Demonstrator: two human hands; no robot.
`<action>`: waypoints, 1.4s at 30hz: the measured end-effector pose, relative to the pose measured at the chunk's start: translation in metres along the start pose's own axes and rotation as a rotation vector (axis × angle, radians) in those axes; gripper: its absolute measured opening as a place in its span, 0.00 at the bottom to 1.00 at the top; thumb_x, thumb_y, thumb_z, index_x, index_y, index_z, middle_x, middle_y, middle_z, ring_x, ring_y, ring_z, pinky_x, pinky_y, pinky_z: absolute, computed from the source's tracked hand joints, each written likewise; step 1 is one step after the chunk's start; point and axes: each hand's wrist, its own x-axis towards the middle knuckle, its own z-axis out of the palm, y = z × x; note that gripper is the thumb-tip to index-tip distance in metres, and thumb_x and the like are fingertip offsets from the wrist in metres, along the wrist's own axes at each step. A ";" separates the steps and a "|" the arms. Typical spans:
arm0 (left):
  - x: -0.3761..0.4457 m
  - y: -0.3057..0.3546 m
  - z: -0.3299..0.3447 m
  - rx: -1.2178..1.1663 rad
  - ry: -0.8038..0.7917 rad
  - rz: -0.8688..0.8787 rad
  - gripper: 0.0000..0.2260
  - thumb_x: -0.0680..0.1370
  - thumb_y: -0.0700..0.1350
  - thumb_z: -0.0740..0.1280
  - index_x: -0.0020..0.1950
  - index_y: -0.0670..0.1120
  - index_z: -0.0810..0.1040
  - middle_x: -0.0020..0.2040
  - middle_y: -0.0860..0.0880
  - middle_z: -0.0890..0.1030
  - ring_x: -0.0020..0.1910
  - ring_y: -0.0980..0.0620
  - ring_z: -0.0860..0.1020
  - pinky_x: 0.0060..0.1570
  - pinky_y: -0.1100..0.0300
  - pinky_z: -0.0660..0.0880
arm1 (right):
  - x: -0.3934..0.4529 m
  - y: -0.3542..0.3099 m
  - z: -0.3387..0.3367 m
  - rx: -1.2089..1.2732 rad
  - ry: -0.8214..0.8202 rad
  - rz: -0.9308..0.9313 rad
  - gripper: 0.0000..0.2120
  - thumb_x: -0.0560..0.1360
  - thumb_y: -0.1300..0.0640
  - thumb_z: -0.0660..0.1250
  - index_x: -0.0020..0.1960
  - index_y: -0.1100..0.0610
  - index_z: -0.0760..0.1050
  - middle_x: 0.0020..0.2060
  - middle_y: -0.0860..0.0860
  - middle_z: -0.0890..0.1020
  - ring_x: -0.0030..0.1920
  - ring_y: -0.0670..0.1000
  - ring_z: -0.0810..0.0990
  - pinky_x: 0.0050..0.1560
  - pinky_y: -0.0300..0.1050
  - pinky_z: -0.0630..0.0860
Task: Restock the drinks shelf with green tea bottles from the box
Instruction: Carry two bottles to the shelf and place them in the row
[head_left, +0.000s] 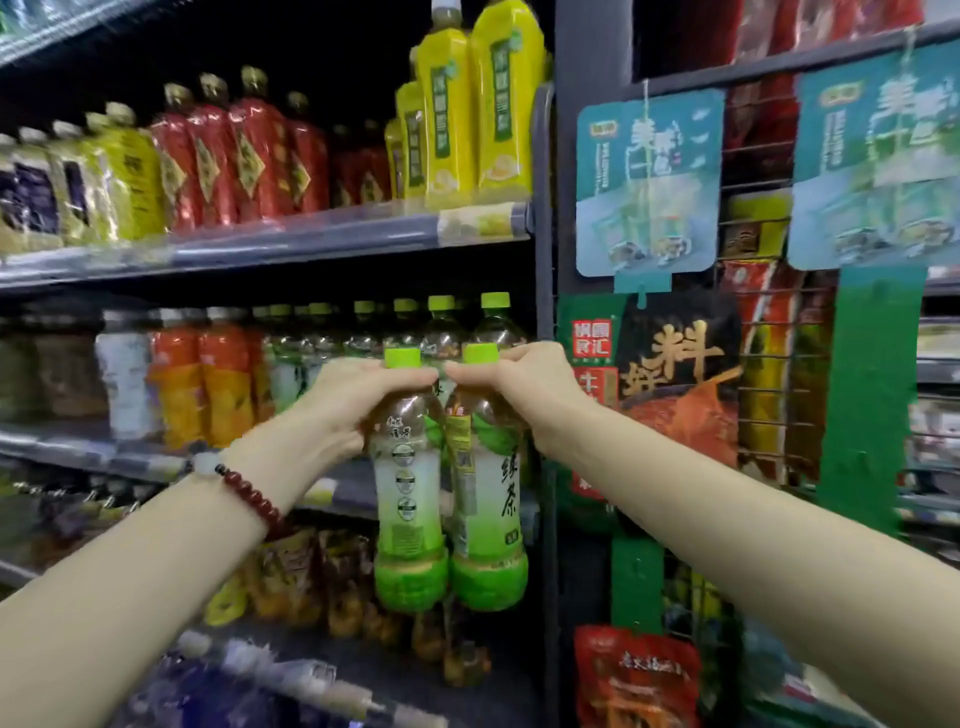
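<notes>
Left hand (358, 400) and right hand (524, 387) each grasped a green tea bottle (410, 483) (488, 483) by the neck, carried side by side and upright before the middle shelf (104, 447), presumably so both could join the matching green-capped row (441, 327) behind

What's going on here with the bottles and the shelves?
A person is restocking a shop's drinks shelf. The left hand grips one green tea bottle by the neck, and the right hand grips a second green tea bottle the same way. Both bottles are held upright, side by side, in front of the middle shelf, where matching green-capped bottles already stand. Neither is on the shelf yet.
</notes>
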 end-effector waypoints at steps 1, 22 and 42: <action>0.010 0.002 -0.013 0.003 -0.011 0.006 0.06 0.67 0.34 0.73 0.42 0.36 0.81 0.31 0.42 0.84 0.25 0.50 0.81 0.27 0.60 0.80 | 0.007 -0.002 0.014 0.000 0.015 0.002 0.25 0.59 0.49 0.81 0.42 0.69 0.82 0.39 0.63 0.86 0.32 0.52 0.79 0.38 0.47 0.79; 0.123 0.051 -0.171 0.031 0.032 0.288 0.05 0.65 0.37 0.77 0.37 0.44 0.83 0.31 0.49 0.85 0.31 0.53 0.83 0.35 0.61 0.81 | 0.109 -0.044 0.195 0.023 0.201 -0.129 0.42 0.44 0.33 0.76 0.51 0.57 0.83 0.45 0.55 0.86 0.45 0.56 0.86 0.48 0.57 0.83; 0.214 -0.011 -0.239 -0.087 -0.144 0.443 0.12 0.67 0.50 0.75 0.49 0.49 0.84 0.48 0.51 0.86 0.51 0.52 0.83 0.57 0.54 0.77 | 0.136 -0.019 0.283 -0.259 0.444 -0.137 0.33 0.72 0.39 0.68 0.70 0.56 0.71 0.68 0.52 0.75 0.70 0.52 0.71 0.70 0.49 0.67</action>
